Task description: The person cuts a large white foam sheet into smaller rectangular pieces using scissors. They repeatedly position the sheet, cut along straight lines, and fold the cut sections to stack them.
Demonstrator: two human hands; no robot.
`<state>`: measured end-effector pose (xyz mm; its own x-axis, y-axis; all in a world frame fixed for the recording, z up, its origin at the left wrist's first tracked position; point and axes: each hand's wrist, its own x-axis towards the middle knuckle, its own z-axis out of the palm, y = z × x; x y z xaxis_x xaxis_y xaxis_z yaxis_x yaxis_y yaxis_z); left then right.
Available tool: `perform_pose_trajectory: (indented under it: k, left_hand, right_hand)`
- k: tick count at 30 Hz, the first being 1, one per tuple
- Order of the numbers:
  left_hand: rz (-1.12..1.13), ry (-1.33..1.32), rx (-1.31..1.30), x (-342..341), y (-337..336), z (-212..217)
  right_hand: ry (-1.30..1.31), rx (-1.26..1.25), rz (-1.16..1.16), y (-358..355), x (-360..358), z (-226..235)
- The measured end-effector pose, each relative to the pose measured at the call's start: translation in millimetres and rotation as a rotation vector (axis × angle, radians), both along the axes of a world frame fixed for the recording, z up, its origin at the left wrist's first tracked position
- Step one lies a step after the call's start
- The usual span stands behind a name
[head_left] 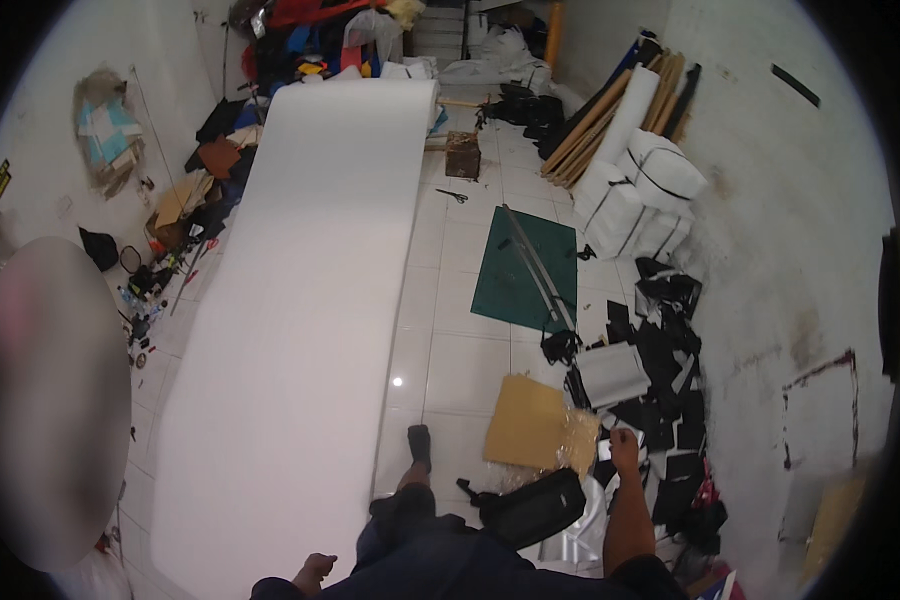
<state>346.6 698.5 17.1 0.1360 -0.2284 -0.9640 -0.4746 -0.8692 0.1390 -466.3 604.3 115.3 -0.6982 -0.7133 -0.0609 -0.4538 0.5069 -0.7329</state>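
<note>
A long white foam sheet (290, 300) runs from a roll at the far end down the floor to my left side. Low over its near edge is my left hand (315, 568), fingers curled, with nothing visible in them. My right hand (624, 450) is held out to the right, above black and white scraps, its fingers closed. A small pale thing shows beside those fingers, too small to name. Near my right forearm lie a black bag (533, 508) and a tan cardboard sheet (525, 420) with clear plastic wrap (578, 440) at its edge.
A green cutting mat (525, 270) with a long metal ruler (538, 265) lies ahead on the tiles, scissors (452, 195) beyond it. White strapped bundles (635, 200) and cardboard tubes (590, 125) lean along the right wall. Small tools and scraps (150, 290) line the left side.
</note>
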Motion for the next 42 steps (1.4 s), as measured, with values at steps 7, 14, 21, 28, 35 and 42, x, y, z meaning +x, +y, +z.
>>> perform_pose_trajectory:
  k: [7,14,21,28,35,42]
  left_hand:
    - [-0.948,-0.128,-0.739,-64.7,-342.3,-9.2]
    - [0.090,0.040,-0.964,-207.7,-724.8,119.4]
    - [0.002,-0.249,-0.571,-214.5,-828.5,12.3]
    - [0.084,-0.181,-0.156,-282.1,-861.9,6.7]
    - [0.083,-0.250,-0.292,-292.4,-1095.0,-56.9]
    - [0.441,-0.108,-0.808,-353.5,-1427.1,130.1]
  right_hand:
    - [-0.282,0.349,0.306,-183.4,64.6,-43.5]
    - [-0.512,0.918,0.139,-166.2,60.3,-70.5]
    - [-0.328,1.191,0.280,-412.4,-111.3,-118.3]
    - [0.195,0.447,0.377,-972.1,-219.8,0.0]
    - [0.195,0.135,0.680,-1395.9,-124.1,137.8]
    - [0.127,0.220,0.981,-1679.9,-22.7,153.8]
